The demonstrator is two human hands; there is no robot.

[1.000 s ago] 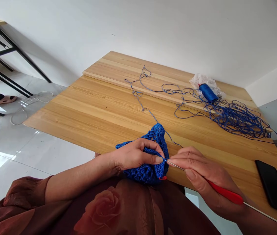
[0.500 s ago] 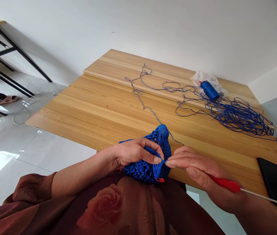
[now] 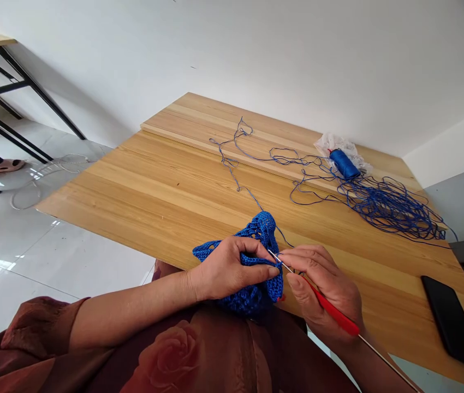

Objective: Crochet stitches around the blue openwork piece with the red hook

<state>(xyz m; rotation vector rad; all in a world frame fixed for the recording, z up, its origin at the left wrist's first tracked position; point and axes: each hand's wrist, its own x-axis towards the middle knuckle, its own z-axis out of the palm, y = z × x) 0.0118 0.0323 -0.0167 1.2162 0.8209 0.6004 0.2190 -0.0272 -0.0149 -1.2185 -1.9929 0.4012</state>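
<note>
My left hand (image 3: 236,267) pinches the edge of a blue crocheted piece (image 3: 256,295) between thumb and fingers, close to my lap. In my right hand (image 3: 326,284) is a crochet hook (image 3: 334,311) with a red grip and a thin metal shaft. The hook's tip lies at the edge of the piece, by my left fingertips. Blue yarn (image 3: 284,236) runs from behind the piece to my right fingers. A small red stitch marker (image 3: 281,298) shows at the lower right of the piece, mostly covered.
A blue yarn spool (image 3: 344,164) lies by a clear plastic bag (image 3: 330,141) at the back right of the wooden table (image 3: 134,191). Beside it spreads a loose yarn tangle (image 3: 391,207). A black phone (image 3: 453,322) rests at the right. At far left, a person's foot (image 3: 11,165) shows.
The hook has swung to a steeper angle, its tip now higher at the edge of the piece. My right hand has turned and shifted left, and the red marker is more hidden.
</note>
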